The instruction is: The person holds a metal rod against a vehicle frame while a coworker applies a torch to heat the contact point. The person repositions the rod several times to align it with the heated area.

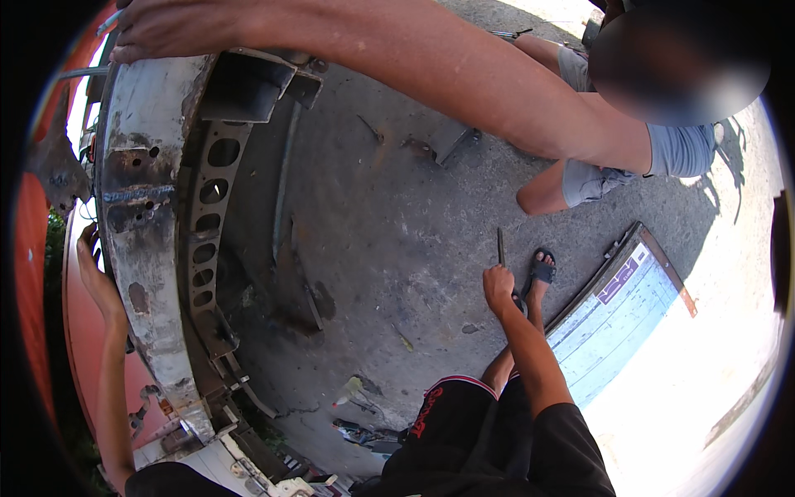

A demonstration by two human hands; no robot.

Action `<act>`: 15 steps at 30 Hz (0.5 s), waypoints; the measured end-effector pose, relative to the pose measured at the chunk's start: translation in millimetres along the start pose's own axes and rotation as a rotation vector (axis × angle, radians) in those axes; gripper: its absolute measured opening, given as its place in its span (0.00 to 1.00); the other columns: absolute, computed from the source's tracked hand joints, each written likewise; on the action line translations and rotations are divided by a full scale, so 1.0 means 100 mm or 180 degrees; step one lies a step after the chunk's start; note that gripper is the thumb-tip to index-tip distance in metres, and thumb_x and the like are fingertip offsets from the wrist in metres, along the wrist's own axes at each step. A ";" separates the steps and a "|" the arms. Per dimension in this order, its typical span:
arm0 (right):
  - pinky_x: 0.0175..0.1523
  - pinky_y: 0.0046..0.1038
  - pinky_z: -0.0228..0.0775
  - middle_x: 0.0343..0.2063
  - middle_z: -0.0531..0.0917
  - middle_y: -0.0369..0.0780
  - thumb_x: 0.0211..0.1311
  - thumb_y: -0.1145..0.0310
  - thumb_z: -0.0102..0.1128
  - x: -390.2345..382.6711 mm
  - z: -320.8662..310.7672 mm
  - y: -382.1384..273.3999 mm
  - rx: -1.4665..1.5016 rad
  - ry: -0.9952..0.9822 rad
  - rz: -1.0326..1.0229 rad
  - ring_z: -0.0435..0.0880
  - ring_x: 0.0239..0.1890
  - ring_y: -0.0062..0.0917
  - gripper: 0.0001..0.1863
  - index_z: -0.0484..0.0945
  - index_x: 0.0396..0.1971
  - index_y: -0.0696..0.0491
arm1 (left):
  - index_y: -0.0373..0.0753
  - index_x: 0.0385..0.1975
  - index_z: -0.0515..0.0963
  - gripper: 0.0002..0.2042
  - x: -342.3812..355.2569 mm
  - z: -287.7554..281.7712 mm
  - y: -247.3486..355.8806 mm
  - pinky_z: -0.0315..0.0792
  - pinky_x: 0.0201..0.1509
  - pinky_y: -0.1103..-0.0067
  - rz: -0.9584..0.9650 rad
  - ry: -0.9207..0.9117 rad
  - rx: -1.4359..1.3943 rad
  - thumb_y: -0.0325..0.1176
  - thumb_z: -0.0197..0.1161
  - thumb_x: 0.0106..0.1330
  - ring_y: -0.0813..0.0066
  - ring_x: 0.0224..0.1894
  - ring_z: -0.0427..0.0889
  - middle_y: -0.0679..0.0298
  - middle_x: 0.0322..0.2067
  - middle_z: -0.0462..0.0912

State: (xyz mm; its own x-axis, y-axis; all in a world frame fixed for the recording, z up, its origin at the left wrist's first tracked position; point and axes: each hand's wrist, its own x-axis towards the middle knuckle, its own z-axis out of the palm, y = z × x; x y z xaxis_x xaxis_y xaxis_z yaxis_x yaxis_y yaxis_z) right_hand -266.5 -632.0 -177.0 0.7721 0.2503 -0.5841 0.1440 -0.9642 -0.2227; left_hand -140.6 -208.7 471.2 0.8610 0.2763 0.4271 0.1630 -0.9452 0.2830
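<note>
A long curved metal beam [149, 273], white paint worn off in rusty patches, stands along my left. A rough weld seam [141, 195] crosses it between dark scorched bands. My left hand [98, 269] grips the beam's outer edge, its fingertips partly hidden. In front of my body, my right hand [498, 287] is closed around a thin dark bar [500, 245] that sticks up past the fist; its exact kind is unclear. Another person's arm reaches across the top, and that person's hand [166, 26] lies on the beam's upper end.
A perforated metal strip [204, 224] runs along the beam's inner side. Metal scraps, including an angled piece [451, 142], lie on the concrete floor [414, 240]. At the right lies a pale blue panel [609, 302]. The other person [571, 186] crouches at the upper right.
</note>
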 end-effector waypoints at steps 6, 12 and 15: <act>0.42 0.29 0.83 0.41 0.87 0.42 0.63 0.70 0.57 0.08 0.05 0.05 0.0022 -0.0144 -0.0004 0.88 0.44 0.34 0.11 0.88 0.38 0.50 | 0.29 0.59 0.70 0.30 -0.02 0.04 0.09 0.58 0.69 0.69 0.0010 -0.0018 0.0019 0.52 0.37 0.79 0.63 0.61 0.71 0.52 0.57 0.74; 0.42 0.30 0.82 0.40 0.87 0.43 0.63 0.69 0.57 0.11 0.08 0.04 0.0056 -0.0095 0.0009 0.88 0.43 0.34 0.11 0.88 0.38 0.51 | 0.29 0.59 0.70 0.29 0.01 0.01 0.04 0.58 0.68 0.69 0.0012 -0.0016 -0.0013 0.52 0.37 0.79 0.63 0.61 0.71 0.53 0.57 0.74; 0.42 0.30 0.82 0.40 0.87 0.43 0.63 0.70 0.57 0.12 0.08 0.02 0.0053 -0.0124 0.0022 0.88 0.43 0.35 0.11 0.88 0.38 0.51 | 0.30 0.59 0.70 0.29 0.03 -0.01 -0.02 0.59 0.67 0.69 0.0047 -0.0037 0.0054 0.52 0.37 0.79 0.63 0.61 0.71 0.53 0.57 0.75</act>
State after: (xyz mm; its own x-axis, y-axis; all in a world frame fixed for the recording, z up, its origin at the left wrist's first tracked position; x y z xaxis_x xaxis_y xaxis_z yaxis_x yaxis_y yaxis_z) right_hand -261.9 -630.3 -191.1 0.7484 0.2471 -0.6155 0.1282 -0.9644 -0.2313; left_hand -139.2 -205.9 472.7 0.8689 0.2604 0.4210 0.1583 -0.9520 0.2621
